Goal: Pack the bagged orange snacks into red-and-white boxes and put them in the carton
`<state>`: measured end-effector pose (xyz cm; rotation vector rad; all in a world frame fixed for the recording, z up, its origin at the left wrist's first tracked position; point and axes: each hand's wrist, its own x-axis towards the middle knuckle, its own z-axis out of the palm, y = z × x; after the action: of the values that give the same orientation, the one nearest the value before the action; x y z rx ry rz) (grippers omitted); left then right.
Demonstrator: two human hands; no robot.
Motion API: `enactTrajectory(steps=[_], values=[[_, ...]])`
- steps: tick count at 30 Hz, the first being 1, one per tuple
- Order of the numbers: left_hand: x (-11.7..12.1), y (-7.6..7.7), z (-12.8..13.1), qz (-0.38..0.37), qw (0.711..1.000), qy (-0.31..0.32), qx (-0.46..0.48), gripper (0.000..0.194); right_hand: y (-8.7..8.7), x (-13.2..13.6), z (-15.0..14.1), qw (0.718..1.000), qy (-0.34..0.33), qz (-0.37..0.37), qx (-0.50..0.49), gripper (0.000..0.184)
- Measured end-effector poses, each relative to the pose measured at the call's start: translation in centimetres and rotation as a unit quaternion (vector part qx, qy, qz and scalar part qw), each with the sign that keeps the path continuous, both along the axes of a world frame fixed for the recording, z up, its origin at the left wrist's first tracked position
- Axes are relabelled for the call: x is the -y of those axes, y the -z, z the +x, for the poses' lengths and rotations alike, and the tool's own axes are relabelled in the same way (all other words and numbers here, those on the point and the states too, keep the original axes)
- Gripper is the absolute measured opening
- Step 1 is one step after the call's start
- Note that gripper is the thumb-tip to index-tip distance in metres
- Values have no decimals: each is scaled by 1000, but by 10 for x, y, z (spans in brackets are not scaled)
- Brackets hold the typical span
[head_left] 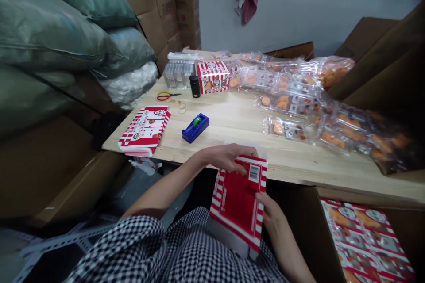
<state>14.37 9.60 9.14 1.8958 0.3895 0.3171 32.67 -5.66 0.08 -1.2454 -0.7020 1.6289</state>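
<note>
A red-and-white striped cardboard box [237,203] with a barcode is held at the table's near edge, in front of my body. Across its upper end lies my left hand [230,158], thumb on the printed face and fingers over the far edge. My right hand [268,208] grips the box's right side, its thumb on the front and the other fingers hidden behind. Pale flaps show at the box's top and bottom ends. Beyond my left hand stands a blue tape dispenser [195,128] with green tape on the wooden table [229,119].
Flat printed cartons [144,130] are stacked at the table's left. Scissors [168,95], a black cylinder [195,86], a made-up box [213,76] and clear plastic trays [179,70] stand behind. Several packed snack bags [288,101] cover the right side. A carton [368,239] holds filled boxes at lower right.
</note>
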Motion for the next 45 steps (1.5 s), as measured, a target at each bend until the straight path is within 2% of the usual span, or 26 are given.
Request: enactTrajectory(steps=[2,3,4,6,8,9,12,14,20,22,25,29,31,34,37,39,41,43,45], values=[[-3,10,6,70,996,-54,1,34,-4,-10,-3,999,10,-17,-25,35],[-2,16,7,104,990,-99,6,38,-6,-18,-4,999,19,-22,-41,35],[1,23,7,133,978,-159,13,43,-8,-25,-3,998,38,-21,-51,37],[15,38,2,169,936,-309,22,51,-8,-37,2,995,86,-9,-53,41],[38,52,-7,145,890,-433,13,58,-5,-41,8,992,120,-1,-45,44],[50,58,-11,106,882,-459,5,62,-2,-42,10,990,133,2,-41,44],[86,67,-16,-65,920,-387,16,60,5,-41,8,985,172,13,-27,44],[100,67,-11,-136,925,-353,46,59,6,-42,3,981,195,15,-17,45],[105,56,11,-194,905,-366,95,56,-7,-49,-1,976,206,43,53,52],[104,55,14,-214,905,-351,106,52,-12,-52,-1,975,205,56,62,52],[102,59,15,-229,911,-328,101,41,-14,-54,-3,978,197,55,45,48],[93,72,13,-240,884,-389,98,37,-14,-52,-2,987,154,26,-22,51],[90,78,10,-257,875,-396,107,34,-14,-49,2,990,125,28,-65,54],[91,84,7,-298,871,-371,126,32,-14,-47,9,990,95,46,-90,55],[94,84,6,-326,872,-339,134,33,-12,-47,15,993,80,40,-75,48],[91,81,4,-312,879,-331,144,36,-9,-48,18,994,89,27,-61,44],[81,77,1,-271,877,-355,178,42,-5,-47,20,994,93,28,-50,41],[68,72,-2,-228,865,-384,230,47,-2,-43,22,997,53,40,-45,40],[56,69,-6,-207,859,-385,265,49,1,-40,23,997,-12,53,-48,38]])
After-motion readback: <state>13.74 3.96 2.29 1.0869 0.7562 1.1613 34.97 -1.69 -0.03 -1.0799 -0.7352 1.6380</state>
